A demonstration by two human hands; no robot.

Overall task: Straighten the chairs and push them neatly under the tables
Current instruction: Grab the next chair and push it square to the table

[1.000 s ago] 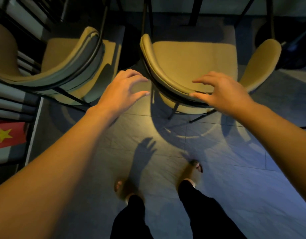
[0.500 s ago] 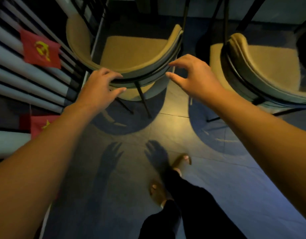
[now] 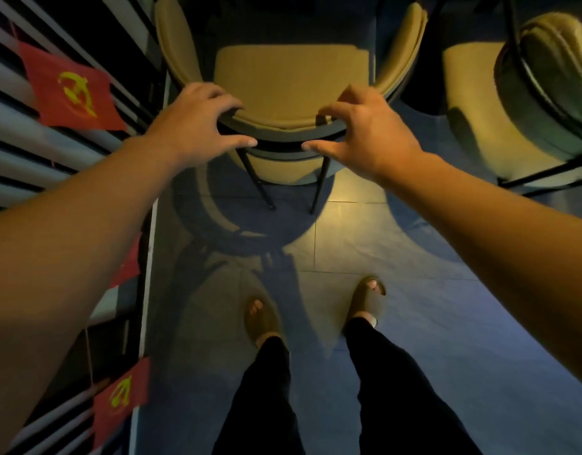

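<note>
Yellow chair [image 3: 283,77] — left hand [image 3: 191,126], right hand [image 3: 365,133] gripping backrest

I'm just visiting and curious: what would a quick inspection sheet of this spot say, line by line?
Surface: tiled floor, dim, with a lit patch behind the chair.
Job's things: tan chair straight ahead, its curved backrest nearest the person; second chair to the right, turned at an angle.
Clutter: nothing seen on the floor.
Grippers: left hand and right hand each curl round the backrest rim, fingers over the top, thumbs at the back.
Cables: nothing seen.
Surroundings: slatted wall on the left with small red flags; dark metal legs, perhaps a table's, beyond the chairs; the person's sandalled feet below.
</note>
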